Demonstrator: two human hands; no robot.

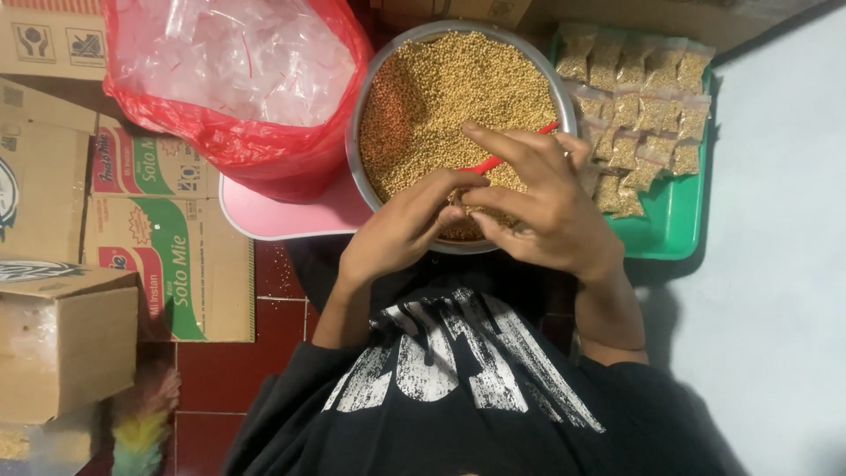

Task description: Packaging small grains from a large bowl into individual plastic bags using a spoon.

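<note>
Yellow grain fills round metal basin (370, 132) | our left hand (401, 225) and right hand (551, 207) pinch together on small clear pouch (460, 214), red scoop (511, 152) under right fingers | risk: we judge a tilted pouch spills grain.

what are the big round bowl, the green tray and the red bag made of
The bowl looks like metal: grey, thin rim with a dull shine. The green tray seems moulded plastic, smooth, glossy and evenly coloured. The red bag looks like thin plastic film, crinkled and shiny, with clear plastic pieces inside.
</note>
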